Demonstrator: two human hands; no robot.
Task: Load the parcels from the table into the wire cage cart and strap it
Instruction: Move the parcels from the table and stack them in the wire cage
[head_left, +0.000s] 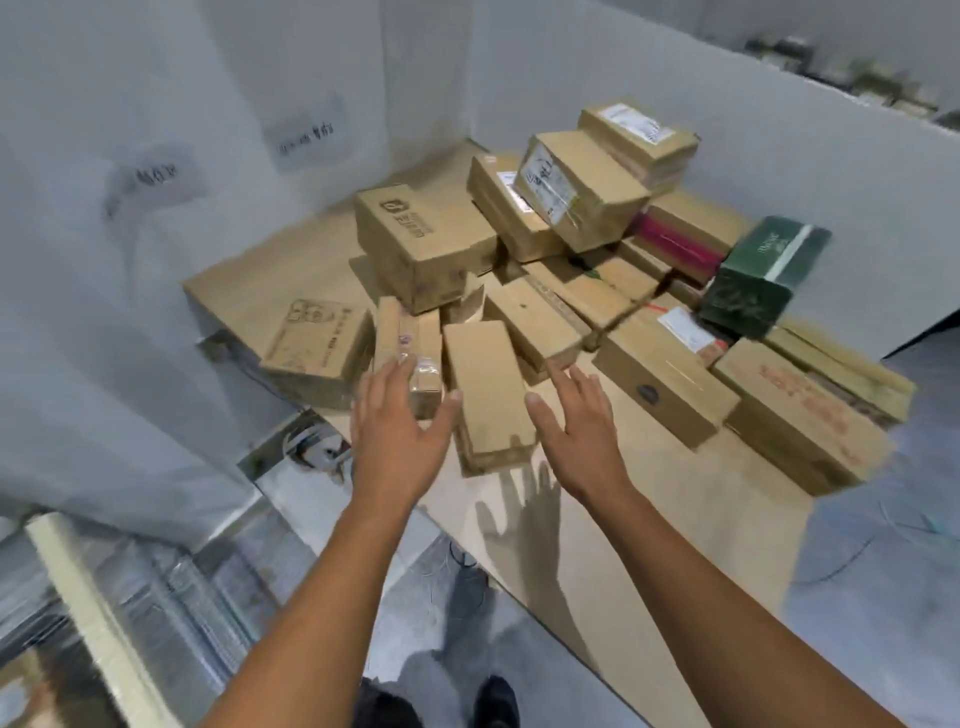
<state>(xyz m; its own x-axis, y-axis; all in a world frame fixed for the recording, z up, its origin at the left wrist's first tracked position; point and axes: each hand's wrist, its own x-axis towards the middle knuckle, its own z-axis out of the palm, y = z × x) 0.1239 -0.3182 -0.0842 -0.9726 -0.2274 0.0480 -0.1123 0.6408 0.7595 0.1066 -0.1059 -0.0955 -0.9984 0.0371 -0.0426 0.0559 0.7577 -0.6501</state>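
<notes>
Centrally, parcel (487, 382) between left grip (396, 422), right grip (579, 427).

A blurred paper label (306, 137) on the white wall (675, 78); thin cables (841, 564) cross the grey floor (883, 649)

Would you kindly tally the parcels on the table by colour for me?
Brown cardboard parcels: at least 13 (the pile hides some)
Brown parcel with a magenta side: 1
Dark green parcel: 1
Total: at least 15
</notes>
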